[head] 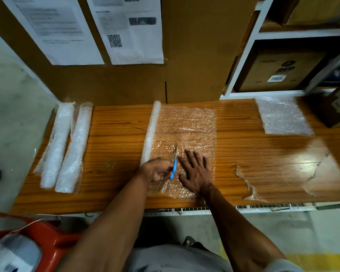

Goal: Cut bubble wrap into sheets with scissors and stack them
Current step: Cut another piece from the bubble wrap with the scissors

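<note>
On the wooden bench (116,134), head view: left hand (157,170) grips blue-handled scissors (174,163), blades driven into the unrolled bubble wrap (186,126); right hand (196,171) lies flat, fingers straight, evidently pinning the sheet against slip. Cut sheets (283,116) stacked far right, presumably clear of cutting

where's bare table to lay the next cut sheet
Bare wood lies between the two spare rolls and the roll being cut, and between the unrolled wrap and the sheet stack. The near right holds clear film; the middle is crowded by both hands.
</note>
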